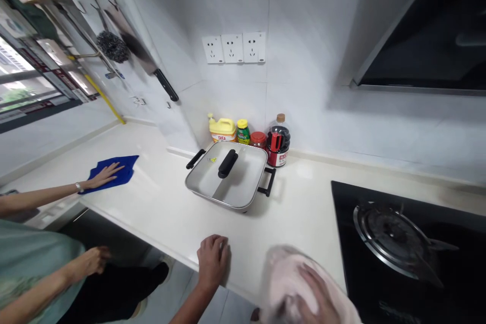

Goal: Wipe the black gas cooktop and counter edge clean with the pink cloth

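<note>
My left hand [213, 260] rests on the front edge of the white counter [170, 197], its fingers curled in with nothing visible in them. To the right, my right hand [319, 297] is on a pale pink cloth [283, 271] lying over the counter; hand and cloth are blurred by motion. Beyond my hands stands a square electric pan [243, 206] with black side handles. Its glass lid [205, 177] is on, with a black knob [228, 163] on top.
At left a co-worker's hand [102, 176] lies flat on a blue cloth [129, 167]. A yellow jug [223, 127], green bottle [243, 131], red-lidded jar [258, 138] and dark sauce bottle [279, 142] line the wall. A gas stove [398, 243] is right; a cleaver [140, 53] hangs left.
</note>
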### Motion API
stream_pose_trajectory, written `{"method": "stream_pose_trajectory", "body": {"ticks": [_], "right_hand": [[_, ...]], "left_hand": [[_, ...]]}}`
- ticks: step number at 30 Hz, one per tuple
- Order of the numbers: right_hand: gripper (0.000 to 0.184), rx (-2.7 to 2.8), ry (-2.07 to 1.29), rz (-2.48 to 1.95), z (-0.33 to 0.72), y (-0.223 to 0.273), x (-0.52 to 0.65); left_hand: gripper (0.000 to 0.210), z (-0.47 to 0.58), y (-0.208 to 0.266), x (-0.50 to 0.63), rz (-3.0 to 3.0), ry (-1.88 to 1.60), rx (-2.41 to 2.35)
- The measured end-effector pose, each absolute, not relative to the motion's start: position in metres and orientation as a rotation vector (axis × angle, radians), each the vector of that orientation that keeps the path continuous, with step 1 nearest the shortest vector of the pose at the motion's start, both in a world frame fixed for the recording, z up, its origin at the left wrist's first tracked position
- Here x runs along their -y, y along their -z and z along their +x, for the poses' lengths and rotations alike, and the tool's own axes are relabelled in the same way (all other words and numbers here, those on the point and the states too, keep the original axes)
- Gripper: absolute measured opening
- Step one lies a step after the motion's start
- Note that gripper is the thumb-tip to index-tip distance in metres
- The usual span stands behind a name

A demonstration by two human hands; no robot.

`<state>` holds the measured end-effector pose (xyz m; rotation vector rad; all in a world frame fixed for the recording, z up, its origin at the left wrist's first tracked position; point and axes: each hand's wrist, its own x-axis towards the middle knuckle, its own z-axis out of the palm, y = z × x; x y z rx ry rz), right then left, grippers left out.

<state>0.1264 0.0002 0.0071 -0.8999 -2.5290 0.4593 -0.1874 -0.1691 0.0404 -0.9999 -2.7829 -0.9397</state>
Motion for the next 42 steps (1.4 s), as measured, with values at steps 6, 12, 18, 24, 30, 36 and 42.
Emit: {"method": "stream_pose_trajectory", "body": {"ticks": [6, 12, 18, 24, 30, 36, 42], "right_hand": [[0.069, 2.926, -0.784, -0.339, -0.004, -0.031, 0.029], [0.050, 2.961, -0.764, -0.438, -0.044, -0.050, -0.062], [0.051, 2.915, -0.277, -0.927, -0.067, -0.046, -0.205], [0.058, 2.802, -0.189, -1.344, -0.042, -0.046, -0.293], [0.054, 2.656, -0.074, -1.369, 0.000, -0.042, -0.224], [0.049, 2.573, -0.136, -1.299, 0.061, -0.031, -0.087], [0.036, 2.510, -0.322, -0.840, 0.118, -0.002, 0.019]], "left_hand": [[0.038, -0.184, -0.032, 0.172, -1.020, 0.798, 2.759], [0.037, -0.186, -0.024, 0.175, -1.002, 0.764, 2.790], [0.034, -0.187, -0.023, 0.175, -1.035, 0.702, 2.755], [0.032, -0.188, -0.032, 0.173, -1.042, 0.658, 2.777], [0.033, -0.190, -0.037, 0.169, -1.040, 0.637, 2.803], [0.036, -0.191, -0.042, 0.163, -1.032, 0.569, 2.845], [0.037, -0.188, -0.051, 0.157, -1.007, 0.418, 2.923]]}}
